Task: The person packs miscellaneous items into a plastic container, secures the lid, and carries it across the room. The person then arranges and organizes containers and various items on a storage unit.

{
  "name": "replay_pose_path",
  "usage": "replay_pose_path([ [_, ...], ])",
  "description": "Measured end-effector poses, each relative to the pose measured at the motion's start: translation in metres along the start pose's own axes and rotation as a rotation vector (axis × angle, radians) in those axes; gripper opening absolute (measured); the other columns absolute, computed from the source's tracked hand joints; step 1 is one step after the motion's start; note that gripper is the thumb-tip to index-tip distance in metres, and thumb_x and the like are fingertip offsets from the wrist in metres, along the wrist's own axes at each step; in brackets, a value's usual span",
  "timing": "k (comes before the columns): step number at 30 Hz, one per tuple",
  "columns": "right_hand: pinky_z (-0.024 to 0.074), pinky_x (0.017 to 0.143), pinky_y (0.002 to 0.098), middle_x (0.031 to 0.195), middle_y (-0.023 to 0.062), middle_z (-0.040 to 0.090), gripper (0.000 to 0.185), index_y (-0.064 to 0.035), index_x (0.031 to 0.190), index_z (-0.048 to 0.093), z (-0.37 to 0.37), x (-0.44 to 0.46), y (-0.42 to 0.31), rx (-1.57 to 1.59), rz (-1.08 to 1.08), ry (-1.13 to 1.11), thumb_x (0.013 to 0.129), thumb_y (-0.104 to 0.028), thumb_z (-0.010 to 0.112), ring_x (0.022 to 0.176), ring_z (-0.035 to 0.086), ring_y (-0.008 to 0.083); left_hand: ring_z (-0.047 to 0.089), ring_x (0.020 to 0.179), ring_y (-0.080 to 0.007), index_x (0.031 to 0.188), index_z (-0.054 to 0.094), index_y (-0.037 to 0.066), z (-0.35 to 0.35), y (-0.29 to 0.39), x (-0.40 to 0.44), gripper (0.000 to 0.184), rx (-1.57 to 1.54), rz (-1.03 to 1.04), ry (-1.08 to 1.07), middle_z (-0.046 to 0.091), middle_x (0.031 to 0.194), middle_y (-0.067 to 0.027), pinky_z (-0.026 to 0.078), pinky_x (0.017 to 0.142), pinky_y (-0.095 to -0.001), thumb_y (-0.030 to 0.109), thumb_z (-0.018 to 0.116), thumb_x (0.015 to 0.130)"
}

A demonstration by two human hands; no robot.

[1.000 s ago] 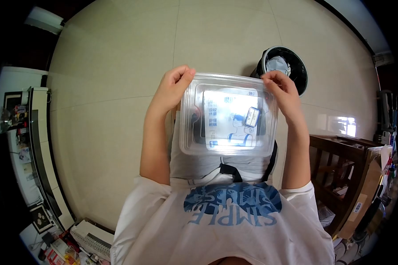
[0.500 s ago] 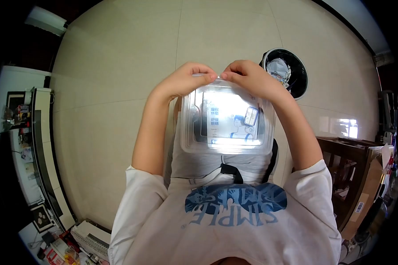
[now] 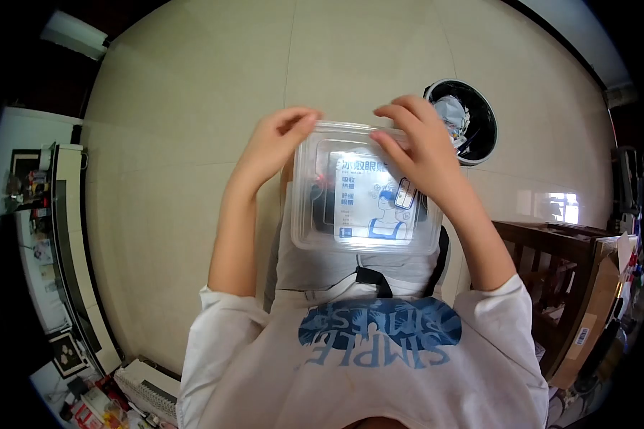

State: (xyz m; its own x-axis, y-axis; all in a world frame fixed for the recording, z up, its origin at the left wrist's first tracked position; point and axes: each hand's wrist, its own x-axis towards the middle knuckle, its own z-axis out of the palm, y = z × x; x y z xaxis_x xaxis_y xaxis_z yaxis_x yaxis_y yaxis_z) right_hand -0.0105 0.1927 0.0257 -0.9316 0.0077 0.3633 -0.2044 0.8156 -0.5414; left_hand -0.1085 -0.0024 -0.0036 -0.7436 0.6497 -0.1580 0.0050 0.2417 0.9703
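A clear plastic box (image 3: 304, 239) lies on my lap, its flat top facing up. Through that top shows a white packet (image 3: 358, 207) with blue printing and a drawn figure; dark shapes beside it are blurred by the plastic. My left hand (image 3: 283, 139) is at the box's far left corner, thumb and fingers bent together over the rim. Its fingertips are partly hidden. My right hand (image 3: 418, 143) hovers over the far right part, fingers spread apart and the thumb at the far rim.
A bin (image 3: 484, 136) with a black liner and crumpled waste stands on the tiled floor (image 3: 193, 107), just beyond my right hand. To the right are a dark wooden piece of furniture (image 3: 544, 247) and a cardboard box (image 3: 583, 336). A cluttered low cabinet (image 3: 68, 214) runs along the left.
Both hands were together pinching the middle of the box's far edge. They have since parted, left toward the left corner and right to the right, its fingers opening. The packet's print shows more clearly.
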Motion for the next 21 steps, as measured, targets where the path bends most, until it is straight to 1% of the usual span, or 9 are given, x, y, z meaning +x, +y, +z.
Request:
replay_pose_path([
  [1, 0.0404, 0.067, 0.0325, 0.082, 0.013, 0.053, 0.019, -0.0026, 0.083, 0.056, -0.007, -0.01, -0.001, -0.09, -0.151, 0.193, 0.071, -0.017, 0.059, 0.078, 0.052, 0.0256, 0.048, 0.072, -0.0088, 0.085, 0.057, 0.001, -0.005, -0.002, -0.011, 0.02, -0.005, 0.019, 0.105, 0.055, 0.076, -0.0015, 0.039, 0.067, -0.022, 0.019, 0.053, 0.08],
  [3, 0.0385, 0.064, 0.0302, 0.08, 0.012, 0.05, 0.018, -0.0009, 0.081, 0.051, -0.022, -0.037, 0.002, -0.036, -0.071, 0.363, 0.07, -0.011, 0.059, 0.073, 0.049, 0.0237, 0.044, 0.067, -0.0079, 0.081, 0.053, 0.001, -0.016, -0.012, -0.038, 0.015, 0.038, 0.009, 0.187, 0.05, 0.069, 0.001, 0.037, 0.065, -0.0212, 0.016, 0.051, 0.08],
  [7, 0.0332, 0.054, 0.0238, 0.067, 0.0038, 0.042, 0.02, -0.0007, 0.074, 0.044, -0.039, -0.108, 0.001, 0.271, 0.548, 0.236, 0.076, -0.017, 0.055, 0.059, 0.039, 0.0125, 0.043, 0.065, -0.0088, 0.077, 0.053, 0.002, -0.019, -0.024, -0.097, 0.011, 0.18, -0.118, -0.089, 0.05, 0.067, -0.0002, 0.036, 0.06, -0.0217, 0.013, 0.05, 0.079],
  [9, 0.0337, 0.053, 0.0239, 0.064, 0.0023, 0.042, 0.025, 0.0, 0.075, 0.046, -0.041, -0.129, -0.003, 0.328, 0.647, 0.006, 0.079, -0.023, 0.053, 0.059, 0.039, 0.0099, 0.043, 0.064, -0.0091, 0.077, 0.053, 0.002, -0.007, -0.025, -0.115, 0.011, 0.209, -0.138, -0.164, 0.051, 0.067, -0.0008, 0.036, 0.059, -0.0219, 0.013, 0.051, 0.078],
  [10, 0.0337, 0.053, 0.0239, 0.064, 0.0023, 0.042, 0.025, 0.0, 0.075, 0.046, -0.035, -0.14, -0.004, 0.326, 0.657, 0.004, 0.079, -0.023, 0.053, 0.059, 0.039, 0.0099, 0.044, 0.064, -0.0092, 0.078, 0.054, 0.001, 0.001, -0.025, -0.12, 0.012, 0.123, -0.154, -0.163, 0.052, 0.067, -0.0013, 0.036, 0.058, -0.0222, 0.013, 0.053, 0.077],
  [12, 0.0341, 0.055, 0.023, 0.063, 0.0023, 0.043, 0.028, 0.0008, 0.077, 0.048, -0.023, -0.158, -0.005, 0.654, 0.794, -0.181, 0.08, -0.027, 0.052, 0.061, 0.04, 0.0084, 0.044, 0.063, -0.0094, 0.078, 0.055, 0.001, 0.013, -0.025, -0.126, 0.013, 0.033, -0.169, -0.17, 0.053, 0.066, -0.0018, 0.036, 0.057, -0.0225, 0.013, 0.054, 0.077],
  [15, 0.0347, 0.055, 0.0223, 0.064, 0.0023, 0.045, 0.029, 0.0016, 0.084, 0.051, -0.019, -0.151, -0.023, 0.779, 0.866, -0.15, 0.08, -0.027, 0.051, 0.062, 0.041, 0.0076, 0.044, 0.062, -0.0095, 0.078, 0.056, 0.0, 0.019, -0.028, -0.13, 0.015, -0.097, -0.277, -0.069, 0.053, 0.064, -0.0018, 0.036, 0.059, -0.0224, 0.014, 0.057, 0.075],
  [19, 0.0361, 0.057, 0.0225, 0.064, 0.003, 0.048, 0.028, 0.0015, 0.09, 0.053, -0.021, -0.147, -0.022, 0.744, 0.882, -0.152, 0.08, -0.025, 0.052, 0.063, 0.043, 0.0086, 0.043, 0.06, -0.0081, 0.075, 0.056, -0.001, 0.02, -0.026, -0.131, 0.017, -0.094, -0.181, -0.033, 0.053, 0.063, -0.0012, 0.035, 0.057, -0.0208, 0.017, 0.058, 0.075],
  [21, 0.0379, 0.056, 0.0237, 0.078, 0.0078, 0.053, 0.032, 0.002, 0.103, 0.05, -0.023, -0.149, -0.021, 0.481, 0.84, -0.206, 0.081, -0.022, 0.05, 0.067, 0.047, 0.012, 0.042, 0.06, -0.0077, 0.075, 0.057, -0.001, 0.022, -0.025, -0.132, 0.018, -0.083, -0.169, -0.047, 0.053, 0.063, -0.0008, 0.035, 0.057, -0.0204, 0.017, 0.058, 0.075],
])
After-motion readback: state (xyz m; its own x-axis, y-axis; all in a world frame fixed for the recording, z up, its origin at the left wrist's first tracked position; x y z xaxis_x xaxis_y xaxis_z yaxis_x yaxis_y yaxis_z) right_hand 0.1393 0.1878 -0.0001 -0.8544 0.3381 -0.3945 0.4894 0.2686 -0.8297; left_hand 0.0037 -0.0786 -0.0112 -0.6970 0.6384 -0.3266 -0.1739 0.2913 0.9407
